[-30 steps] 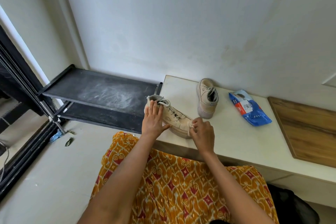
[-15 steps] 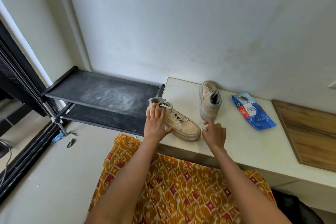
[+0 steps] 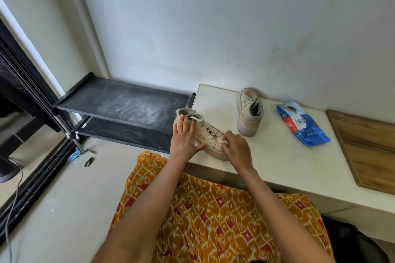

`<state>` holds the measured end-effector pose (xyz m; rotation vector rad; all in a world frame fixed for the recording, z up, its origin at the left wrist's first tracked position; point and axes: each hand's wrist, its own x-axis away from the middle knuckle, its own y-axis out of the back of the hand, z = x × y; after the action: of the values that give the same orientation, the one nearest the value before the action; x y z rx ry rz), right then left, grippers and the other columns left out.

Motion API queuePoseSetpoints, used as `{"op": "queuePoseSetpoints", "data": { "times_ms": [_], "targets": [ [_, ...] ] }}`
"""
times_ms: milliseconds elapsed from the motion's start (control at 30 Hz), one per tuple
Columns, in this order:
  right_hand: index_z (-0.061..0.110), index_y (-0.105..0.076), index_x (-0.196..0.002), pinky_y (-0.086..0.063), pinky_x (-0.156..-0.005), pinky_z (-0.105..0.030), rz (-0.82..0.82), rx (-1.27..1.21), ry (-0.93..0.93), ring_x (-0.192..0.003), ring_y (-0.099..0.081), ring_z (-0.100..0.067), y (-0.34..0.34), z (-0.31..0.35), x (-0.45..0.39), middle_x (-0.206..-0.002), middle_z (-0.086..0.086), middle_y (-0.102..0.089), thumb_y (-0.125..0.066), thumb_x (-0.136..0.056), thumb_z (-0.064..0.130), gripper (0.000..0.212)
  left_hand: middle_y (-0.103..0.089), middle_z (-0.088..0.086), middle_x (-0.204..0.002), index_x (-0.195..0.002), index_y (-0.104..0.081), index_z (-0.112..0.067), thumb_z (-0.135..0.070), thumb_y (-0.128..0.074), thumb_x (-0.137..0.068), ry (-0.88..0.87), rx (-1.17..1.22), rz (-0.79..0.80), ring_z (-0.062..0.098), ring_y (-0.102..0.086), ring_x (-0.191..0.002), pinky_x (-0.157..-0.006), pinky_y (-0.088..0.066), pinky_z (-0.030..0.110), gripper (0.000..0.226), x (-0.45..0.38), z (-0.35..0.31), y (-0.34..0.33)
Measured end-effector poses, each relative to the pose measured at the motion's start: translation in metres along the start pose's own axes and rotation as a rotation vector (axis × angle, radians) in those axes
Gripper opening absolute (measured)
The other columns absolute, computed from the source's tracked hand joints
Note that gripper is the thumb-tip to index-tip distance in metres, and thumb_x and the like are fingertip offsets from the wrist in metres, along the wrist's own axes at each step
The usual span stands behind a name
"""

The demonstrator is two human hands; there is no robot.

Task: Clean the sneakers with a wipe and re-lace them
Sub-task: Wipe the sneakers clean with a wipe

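A beige sneaker (image 3: 206, 132) lies at the near left corner of the white table (image 3: 277, 156), toe pointing right. My left hand (image 3: 184, 137) rests flat on its heel and ankle side, fingers straight. My right hand (image 3: 235, 147) covers the toe, its fingers curled round a small white wipe (image 3: 223, 142) pressed against the shoe. The second beige sneaker (image 3: 249, 111) stands apart near the wall, laced, heel towards me. A blue pack of wipes (image 3: 302, 126) lies to its right.
A wooden board (image 3: 367, 147) lies on the table's right end. A dusty black shoe rack (image 3: 119, 107) stands left of the table. My patterned orange skirt (image 3: 213, 213) fills the foreground, with a dark bag (image 3: 352, 241) on the floor at right.
My right hand went off the toe to the table beside it half a second ago and is now back on the toe with the wipe. The left hand stayed on the heel.
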<state>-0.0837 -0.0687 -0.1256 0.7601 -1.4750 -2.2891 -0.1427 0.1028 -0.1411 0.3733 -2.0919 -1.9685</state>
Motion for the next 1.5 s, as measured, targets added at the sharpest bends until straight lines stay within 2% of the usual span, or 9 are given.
{"op": "queuePoseSetpoints", "data": {
  "times_ms": [167,367,567,767,933,1067,1233,1367,1500],
  "targets": [
    [0.015,-0.055,-0.105,-0.042,-0.064,-0.029,0.036,0.125,-0.17,-0.084,-0.059,-0.026,0.012,-0.014,-0.017,-0.09,-0.01,-0.064,-0.065,-0.084,0.016,0.024,0.016,0.014,-0.156,-0.15,0.008,-0.013,-0.076,-0.029,-0.083,0.006,0.002,0.003,0.029,0.02,-0.142,-0.118,0.007,0.045,0.099,0.0,-0.003,0.0],
    [0.017,-0.053,-0.107,-0.035,-0.06,-0.024,0.186,-0.06,-0.067,-0.085,-0.063,-0.025,-0.002,0.01,-0.025,-0.094,-0.008,-0.067,-0.06,-0.087,0.017,0.022,0.011,0.015,-0.157,-0.15,0.004,-0.012,-0.075,-0.031,-0.083,0.013,-0.016,-0.011,0.029,0.017,-0.144,-0.118,0.004,0.045,0.098,0.0,-0.003,0.002],
    [0.02,-0.058,-0.099,-0.04,-0.072,-0.031,0.104,0.139,-0.086,-0.092,-0.057,-0.025,0.014,-0.026,-0.028,-0.092,-0.007,-0.065,-0.064,-0.085,0.019,0.016,0.013,0.014,-0.157,-0.15,0.006,-0.013,-0.076,-0.03,-0.083,0.007,-0.013,0.001,0.029,0.018,-0.143,-0.118,0.005,0.046,0.098,0.001,-0.002,0.001],
    [0.018,-0.055,-0.094,-0.033,-0.056,-0.025,0.135,0.016,-0.108,-0.079,-0.059,-0.024,0.005,-0.017,-0.016,-0.088,-0.007,-0.062,-0.057,-0.089,0.017,0.005,0.015,0.013,-0.157,-0.15,0.006,-0.014,-0.075,-0.031,-0.083,0.0,0.003,0.017,0.028,0.02,-0.143,-0.118,0.005,0.046,0.097,0.001,-0.001,0.004],
    [0.019,-0.055,-0.087,-0.04,-0.057,-0.028,0.146,-0.027,-0.038,-0.081,-0.057,-0.02,0.022,-0.041,-0.004,-0.088,-0.003,-0.06,-0.058,-0.089,0.023,0.005,0.017,0.012,-0.156,-0.15,0.007,-0.014,-0.075,-0.032,-0.083,0.002,0.025,0.025,0.027,0.021,-0.142,-0.118,0.004,0.046,0.098,0.002,-0.001,0.007],
    [0.013,-0.057,-0.098,-0.035,-0.059,-0.029,0.151,0.079,-0.112,-0.086,-0.06,-0.029,0.012,-0.02,-0.038,-0.09,-0.011,-0.064,-0.053,-0.089,0.008,0.011,0.015,0.012,-0.157,-0.15,0.004,-0.014,-0.073,-0.035,-0.083,-0.002,0.045,0.027,0.027,0.021,-0.143,-0.118,0.004,0.046,0.098,0.003,-0.003,0.01],
    [0.013,-0.057,-0.102,-0.043,-0.067,-0.032,0.124,-0.222,-0.273,-0.092,-0.062,-0.031,-0.008,0.013,-0.074,-0.099,-0.009,-0.069,-0.055,-0.087,0.011,0.015,0.012,0.011,-0.158,-0.15,0.002,-0.014,-0.073,-0.035,-0.084,-0.022,0.027,0.003,0.026,0.02,-0.143,-0.115,0.011,0.043,0.096,0.0,0.002,0.005],
    [0.017,-0.066,-0.106,-0.046,-0.078,-0.03,0.07,-0.382,-0.247,-0.098,-0.062,-0.022,-0.018,0.039,-0.089,-0.105,-0.003,-0.07,-0.055,-0.088,0.013,0.022,0.01,0.009,-0.158,-0.15,-0.004,-0.015,-0.076,-0.034,-0.081,-0.026,0.087,-0.02,0.024,0.02,-0.143,-0.116,0.011,0.042,0.097,-0.002,0.004,0.004],
    [0.017,-0.072,-0.1,-0.044,-0.072,-0.033,0.031,-0.145,-0.02,-0.093,-0.058,-0.023,-0.03,0.018,-0.065,-0.092,-0.004,-0.07,-0.054,-0.092,0.015,0.019,0.013,0.011,-0.157,-0.15,-0.001,-0.014,-0.077,-0.033,-0.081,-0.003,0.071,-0.016,0.025,0.022,-0.142,-0.118,0.007,0.045,0.099,0.001,0.002,0.001]
  ]
}}
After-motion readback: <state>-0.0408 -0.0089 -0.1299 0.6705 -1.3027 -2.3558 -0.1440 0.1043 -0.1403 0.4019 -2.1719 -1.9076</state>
